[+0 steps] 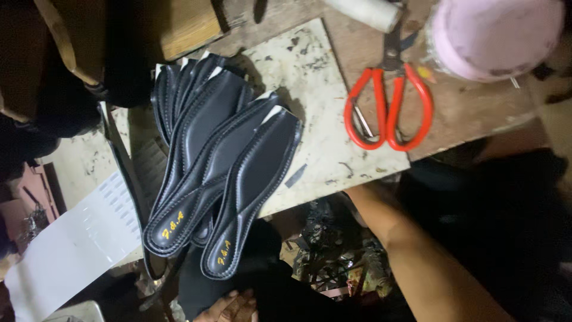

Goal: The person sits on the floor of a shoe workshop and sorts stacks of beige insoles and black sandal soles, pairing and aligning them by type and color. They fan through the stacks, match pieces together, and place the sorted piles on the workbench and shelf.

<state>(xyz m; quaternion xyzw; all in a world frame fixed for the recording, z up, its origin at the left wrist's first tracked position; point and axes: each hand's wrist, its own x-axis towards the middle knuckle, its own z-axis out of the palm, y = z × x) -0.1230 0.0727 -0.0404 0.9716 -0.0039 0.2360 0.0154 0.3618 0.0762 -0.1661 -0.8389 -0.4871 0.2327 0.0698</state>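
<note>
I'm seeing one white sheet of small labels (pixel 89 229) at the lower left of the frame, rows of little rectangular stickers on it, lying slanted and running off under the black insoles. On the heels of two insoles, lower centre, small gold stamped marks (pixel 173 216) show. No boxes, signs or screens in view.

Black insoles (pixel 229 161) with gold lettering, stitched edges; red-handled scissors (pixel 388 110); pink tub (pixel 494 36); white paper sheet (pixel 71 244)
</note>
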